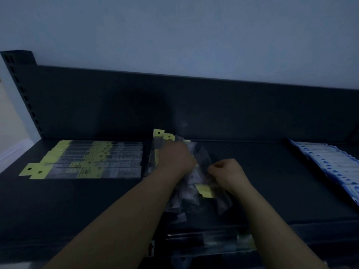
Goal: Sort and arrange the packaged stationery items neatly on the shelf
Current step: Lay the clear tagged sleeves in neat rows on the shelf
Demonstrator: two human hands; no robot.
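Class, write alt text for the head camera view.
In dim light, a person's left hand rests on and right hand pinches a loose pile of clear yellow-tabbed packets on a dark shelf. To its left lie neat rows of similar packets, to its right blue-and-white packs.

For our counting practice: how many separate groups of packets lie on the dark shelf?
3: yellow-tagged rows at left; a loose pile in the middle; blue-and-white packets at right. Others may be hidden beneath the pile.
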